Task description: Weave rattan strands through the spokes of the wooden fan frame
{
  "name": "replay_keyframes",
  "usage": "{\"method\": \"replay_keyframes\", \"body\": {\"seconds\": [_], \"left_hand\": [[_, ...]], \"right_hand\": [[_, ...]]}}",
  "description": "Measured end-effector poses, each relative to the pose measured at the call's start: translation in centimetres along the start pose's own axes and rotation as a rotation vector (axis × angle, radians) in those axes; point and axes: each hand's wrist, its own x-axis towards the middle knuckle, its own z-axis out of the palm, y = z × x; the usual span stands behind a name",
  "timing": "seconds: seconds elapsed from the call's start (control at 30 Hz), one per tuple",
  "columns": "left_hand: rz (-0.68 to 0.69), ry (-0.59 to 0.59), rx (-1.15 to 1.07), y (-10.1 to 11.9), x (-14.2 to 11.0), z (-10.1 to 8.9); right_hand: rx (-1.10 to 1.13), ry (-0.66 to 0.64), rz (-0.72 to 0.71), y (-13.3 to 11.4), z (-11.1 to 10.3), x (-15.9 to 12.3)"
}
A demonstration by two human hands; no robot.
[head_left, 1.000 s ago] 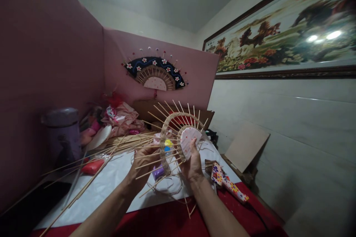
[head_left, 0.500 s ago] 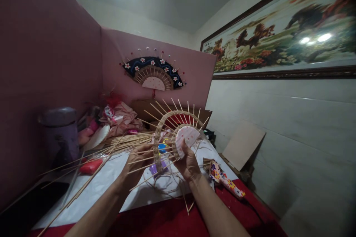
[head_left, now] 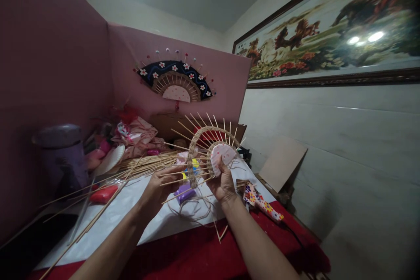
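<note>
A half-made fan point(head_left: 196, 143) is raised above the table, with thin wooden sticks radiating from a white half-disc point(head_left: 220, 156) dotted with red. A woven cord band arches across the sticks, and a smaller one rims the half-disc. My right hand point(head_left: 223, 186) is closed on the half-disc's lower part, thumb on its face. On the fan's left side my left hand point(head_left: 167, 180) has its fingers closed around the lower sticks beside the outer band; the fingertips are partly hidden. Loose twine point(head_left: 197, 212) lies in loops on white paper below the fan.
A flower-patterned glue gun point(head_left: 262, 204) lies at the right on red cloth point(head_left: 183, 251). Bundled sticks point(head_left: 144, 165), a red packet point(head_left: 104, 194) and a purple packet point(head_left: 184, 193) lie on the paper. A lilac container point(head_left: 62, 162) stands left. A finished fan point(head_left: 175, 78) hangs on the pink panel.
The view has turned slightly, so the background sits further left and higher. The fan has turned a little, its left sticks now further right, and my left hand has moved right with it.
</note>
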Motion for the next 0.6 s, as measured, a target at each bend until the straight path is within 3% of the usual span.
{"method": "replay_keyframes", "body": {"seconds": [0.13, 0.33, 0.43, 0.6], "left_hand": [[-0.035, -0.072, -0.067, 0.2, -0.3, -0.6], [-0.081, -0.024, -0.114, 0.2, -0.3, -0.6], [-0.013, 0.015, 0.019, 0.1, 0.1, -0.8], [0.182, 0.185, 0.407, 0.0, 1.0, -1.9]], "right_hand": [[0.014, 0.025, 0.012, -0.2, -0.4, 0.4], [0.045, 0.036, 0.005, -0.4, -0.8, 0.7], [0.019, 0.05, -0.022, -0.6, -1.0, 0.8], [-0.017, 0.101, -0.091, -0.8, -1.4, 1.0]]}}
